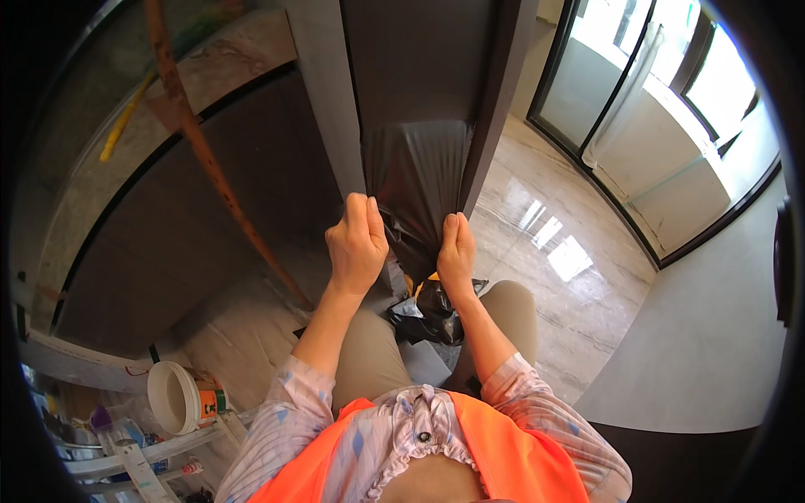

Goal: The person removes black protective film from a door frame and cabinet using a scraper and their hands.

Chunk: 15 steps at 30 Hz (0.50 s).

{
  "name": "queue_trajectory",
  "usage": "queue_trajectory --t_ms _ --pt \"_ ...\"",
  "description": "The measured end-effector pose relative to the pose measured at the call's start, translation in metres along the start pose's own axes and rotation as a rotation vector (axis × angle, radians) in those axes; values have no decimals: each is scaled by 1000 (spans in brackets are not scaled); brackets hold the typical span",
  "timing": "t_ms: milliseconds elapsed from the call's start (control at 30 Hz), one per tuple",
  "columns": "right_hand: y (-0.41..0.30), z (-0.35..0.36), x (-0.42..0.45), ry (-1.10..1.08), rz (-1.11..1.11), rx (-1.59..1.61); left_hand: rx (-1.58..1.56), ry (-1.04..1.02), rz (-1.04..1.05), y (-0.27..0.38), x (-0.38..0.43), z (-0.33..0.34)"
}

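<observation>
Both my hands pull on a thin dark plastic film [421, 170], which is stretched in creases across the lower part of a dark brown panel [418, 63]. My left hand [357, 242] is closed on the film's left edge, thumb and fingers pinched. Gripping its right edge is my right hand [457, 251], a little lower. The film narrows to a loose point between the hands. Above the creases the panel's surface looks smooth. Below my hands, a crumpled black plastic bag [431, 314] lies between my knees, with something yellow beside it.
A brown-stained pole [214, 170] leans at the left, near a dark curved-looking panel [207, 232]. At the lower left are a white plastic bucket [173, 399] and a paint-spotted ladder [182, 443]. Glossy stone-look floor [553, 207] and a glazed sliding door [604, 88] lie to the right.
</observation>
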State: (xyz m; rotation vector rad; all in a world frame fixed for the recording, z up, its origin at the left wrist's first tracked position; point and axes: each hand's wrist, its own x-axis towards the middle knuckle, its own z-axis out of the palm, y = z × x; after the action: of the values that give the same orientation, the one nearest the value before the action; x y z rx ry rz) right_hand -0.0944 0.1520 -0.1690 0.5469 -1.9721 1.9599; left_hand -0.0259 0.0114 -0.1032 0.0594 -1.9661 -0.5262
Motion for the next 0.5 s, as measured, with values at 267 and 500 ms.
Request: queue_trajectory --t_ms 267,500 --pt "17 -13 -24 -14 18 -103 22 -54 -32 -3 -37 -2" --pt "43 -25 -51 -65 97 -189 -31 -114 -107 1 -66 -5"
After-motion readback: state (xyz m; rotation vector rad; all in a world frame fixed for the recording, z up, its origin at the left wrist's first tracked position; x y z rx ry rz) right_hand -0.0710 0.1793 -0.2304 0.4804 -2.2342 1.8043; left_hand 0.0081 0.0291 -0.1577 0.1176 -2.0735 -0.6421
